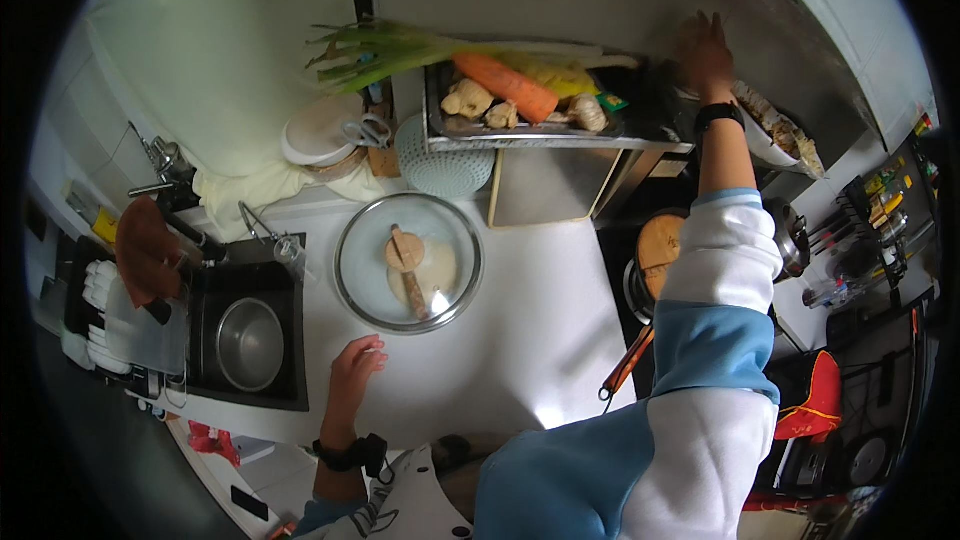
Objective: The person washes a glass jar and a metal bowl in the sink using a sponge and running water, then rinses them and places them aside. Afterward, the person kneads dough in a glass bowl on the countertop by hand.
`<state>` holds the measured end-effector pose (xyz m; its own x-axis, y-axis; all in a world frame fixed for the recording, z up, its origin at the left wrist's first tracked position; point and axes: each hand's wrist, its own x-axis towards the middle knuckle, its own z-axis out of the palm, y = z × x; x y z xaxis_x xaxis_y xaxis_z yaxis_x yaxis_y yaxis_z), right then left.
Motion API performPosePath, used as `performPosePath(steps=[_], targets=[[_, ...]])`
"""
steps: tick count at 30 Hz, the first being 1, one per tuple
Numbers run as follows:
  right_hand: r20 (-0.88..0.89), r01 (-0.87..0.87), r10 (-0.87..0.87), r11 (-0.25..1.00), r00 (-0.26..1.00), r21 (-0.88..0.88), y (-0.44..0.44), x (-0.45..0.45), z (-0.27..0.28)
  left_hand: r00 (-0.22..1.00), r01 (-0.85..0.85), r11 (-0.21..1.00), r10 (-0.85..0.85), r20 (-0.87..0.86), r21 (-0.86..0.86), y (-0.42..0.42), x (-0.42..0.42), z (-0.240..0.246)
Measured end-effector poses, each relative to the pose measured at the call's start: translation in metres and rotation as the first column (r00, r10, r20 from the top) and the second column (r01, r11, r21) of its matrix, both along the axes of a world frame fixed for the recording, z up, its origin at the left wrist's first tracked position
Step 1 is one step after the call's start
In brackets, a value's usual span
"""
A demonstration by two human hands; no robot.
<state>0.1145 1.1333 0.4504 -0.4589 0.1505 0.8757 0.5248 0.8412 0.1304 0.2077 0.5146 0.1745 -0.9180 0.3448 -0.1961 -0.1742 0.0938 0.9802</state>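
Note:
My right hand reaches far forward to the back right, above the end of a raised shelf by the wall. Its fingers point up and away; whether it grips anything there is hidden. Close by its wrist sits a white dish with brown-stained contents. Over the white countertop hovers my left hand, fingers loosely curved and nothing in them. Just beyond that hand lies a round glass lid with a wooden knob. A pale, dough-like mass shows through the glass.
A metal tray on the shelf holds a carrot, ginger, garlic and a leek. Left is a black sink with a steel bowl. A wooden-lidded pot stands under my right arm.

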Motion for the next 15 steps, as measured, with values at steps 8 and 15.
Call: performPosePath(steps=[8,15], targets=[[0.062,-0.432,0.456,0.873,0.888,-0.225,-0.162,0.079,-0.046,0.982,0.175,0.981,-0.168,-0.084,0.087,0.020,-0.024,0.007],[0.347,-0.419,0.682,0.694,0.644,-0.585,-0.250,0.215,-0.100,0.909,0.199,0.975,-0.146,-0.391,0.098,0.148,-0.094,0.034]])
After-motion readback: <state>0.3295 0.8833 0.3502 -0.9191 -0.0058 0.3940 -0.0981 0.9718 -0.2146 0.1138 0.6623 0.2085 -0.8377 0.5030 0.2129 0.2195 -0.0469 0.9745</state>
